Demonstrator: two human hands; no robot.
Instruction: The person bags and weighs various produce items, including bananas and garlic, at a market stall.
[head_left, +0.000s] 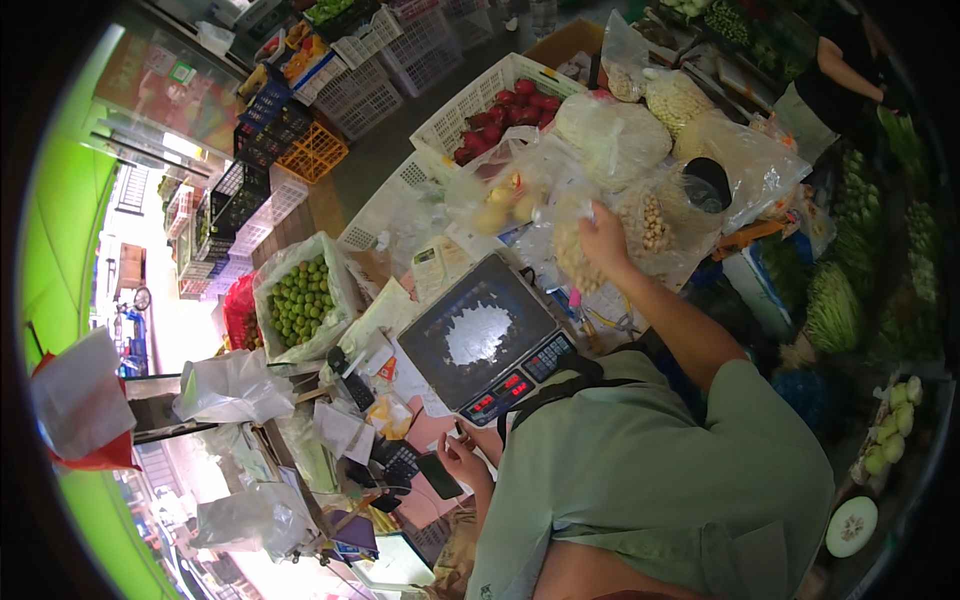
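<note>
My right hand (604, 238) grips a clear plastic bag of pale pieces (574, 251), blurred, beyond the digital weighing scale (431, 345). Nothing lies on the scale's worn, dark plate; its red display is lit. My left hand (489, 441) is beside the scale's near left corner, largely hidden by my sleeve. Close to it, a second hand (466, 459) seems to be another person's, touching or beside a dark phone (439, 475). A small dark thing shows between these hands; I cannot tell who holds it. Beside my right hand lies a bag of round, tan pieces (654, 225).
A white crate of red fruit (442, 124) stands beyond the bags. Left of the scale is a lined box of green fruit (300, 296). Pliers (619, 322), a calculator (396, 459) and papers lie around the scale. Vegetables (832, 307) fill the right; a person's arm (847, 71) shows there.
</note>
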